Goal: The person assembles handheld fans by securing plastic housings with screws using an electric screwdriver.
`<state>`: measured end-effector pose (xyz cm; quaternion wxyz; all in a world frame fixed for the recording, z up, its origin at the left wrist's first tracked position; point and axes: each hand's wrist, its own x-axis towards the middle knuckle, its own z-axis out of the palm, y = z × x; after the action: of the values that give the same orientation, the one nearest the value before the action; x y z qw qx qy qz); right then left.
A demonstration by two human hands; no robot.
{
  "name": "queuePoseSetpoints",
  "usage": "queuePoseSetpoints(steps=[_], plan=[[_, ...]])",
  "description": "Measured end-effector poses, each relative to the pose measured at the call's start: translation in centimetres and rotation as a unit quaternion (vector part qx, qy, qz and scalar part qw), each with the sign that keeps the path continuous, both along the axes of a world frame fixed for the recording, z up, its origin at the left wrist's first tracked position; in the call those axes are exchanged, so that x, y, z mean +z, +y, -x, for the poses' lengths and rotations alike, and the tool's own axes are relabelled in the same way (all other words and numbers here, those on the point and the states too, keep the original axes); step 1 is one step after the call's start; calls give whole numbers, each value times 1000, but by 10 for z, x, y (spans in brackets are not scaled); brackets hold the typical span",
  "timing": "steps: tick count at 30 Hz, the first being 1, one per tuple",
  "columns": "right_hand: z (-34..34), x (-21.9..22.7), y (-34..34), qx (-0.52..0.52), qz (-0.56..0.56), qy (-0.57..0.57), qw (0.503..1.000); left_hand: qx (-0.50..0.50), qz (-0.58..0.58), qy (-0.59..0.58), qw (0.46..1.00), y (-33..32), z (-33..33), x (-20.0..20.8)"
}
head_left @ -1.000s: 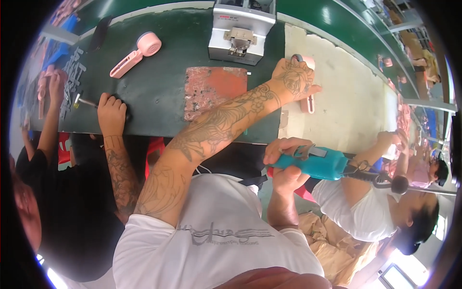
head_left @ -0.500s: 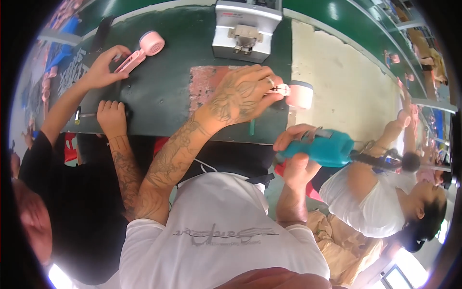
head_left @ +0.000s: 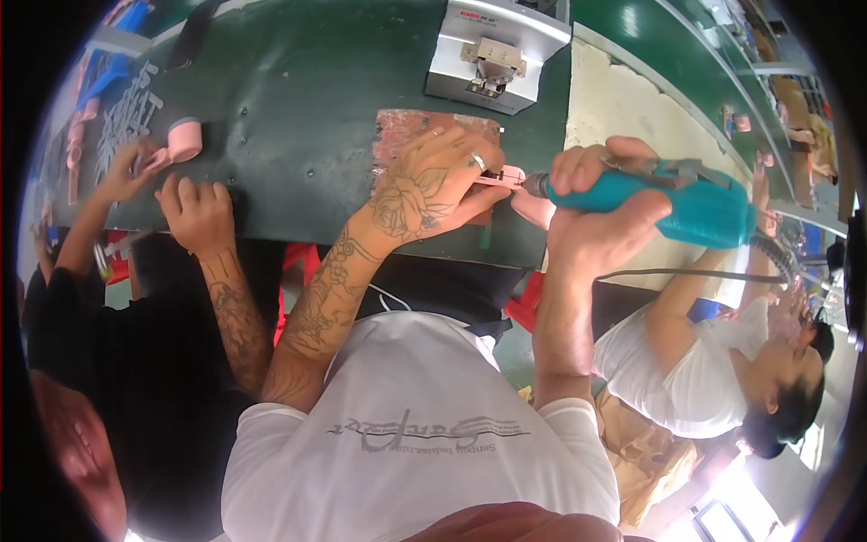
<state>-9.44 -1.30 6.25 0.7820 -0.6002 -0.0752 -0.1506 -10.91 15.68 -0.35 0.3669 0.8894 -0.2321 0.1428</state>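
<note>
My left hand (head_left: 433,185) is closed around a pink handheld device (head_left: 512,175), above a worn red patch (head_left: 395,135) on the dark green bench. The device's handle points right, and its rounded head (head_left: 533,210) shows partly behind my right wrist. My right hand (head_left: 605,194) grips a teal electric screwdriver (head_left: 709,208), held almost level. Its nose meets the end of the handle near my left fingertips; the bit itself is too small to make out. A dark cord runs off from the screwdriver to the right.
A silver machine with a metal front bracket (head_left: 492,68) stands at the back. Cream sheeting (head_left: 623,99) covers the bench's right side. At left, a co-worker's hand (head_left: 126,172) holds another pink device (head_left: 185,140) near scattered grey pieces (head_left: 126,117). Another person (head_left: 677,370) sits at right.
My right hand has brought the screwdriver up and inward, so its nose now touches the pink device. The device has shifted slightly left. The co-worker's pink device has moved left and nearer.
</note>
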Motion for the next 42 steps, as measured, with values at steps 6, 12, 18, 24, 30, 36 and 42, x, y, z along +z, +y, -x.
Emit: queuePoseSetpoints(steps=[6, 12, 18, 24, 30, 36, 42], plan=[[-9, -6, 10, 1, 51, -14, 999, -1, 43, -64, 997, -3, -2, -6], [-7, -8, 8, -1, 36, -17, 999, 17, 24, -15, 999, -5, -2, -3], [-9, -4, 13, -8, 45, -8, 999, -1, 58, -20, 998, -5, -4, -5], [-8, -8, 12, 48, 10, -17, 999, 0, 45, -19, 999, -4, -4, -7], [-11, -12, 12, 72, -8, -33, 997, 1, 37, -22, 999, -2, -1, -6], [-12, -13, 11, 83, 1, -39, 996, -19, 65, -34, 997, 0, -4, -12], [-14, -15, 10, 76, 7, -52, 996, -33, 96, 23, 995, 0, -5, -5]])
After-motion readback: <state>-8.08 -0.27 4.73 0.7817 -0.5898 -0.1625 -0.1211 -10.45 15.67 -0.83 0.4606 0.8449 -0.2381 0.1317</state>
